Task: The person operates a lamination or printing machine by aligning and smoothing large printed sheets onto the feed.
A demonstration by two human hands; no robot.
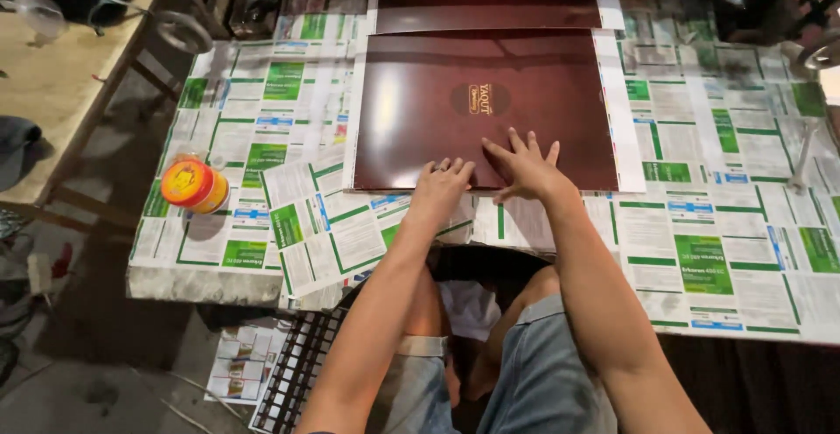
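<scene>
Now the right hand [525, 170] (fingers spread) and curled left hand [440, 185] press the maroon sheet [455, 128].

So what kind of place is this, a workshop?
Probably a small craft or packaging workshop: a worktable papered with printed leaflets, glossy maroon sheets under both hands, and an orange-lidded jar, possibly glue.

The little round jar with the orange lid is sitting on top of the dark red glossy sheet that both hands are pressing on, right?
Not quite. The little round jar with the orange lid stands apart from the dark red glossy sheet, to its left on the table covered in green and white printed papers. The head view shows it. The left hand and right hand do press on the sheet's near edge.
</scene>
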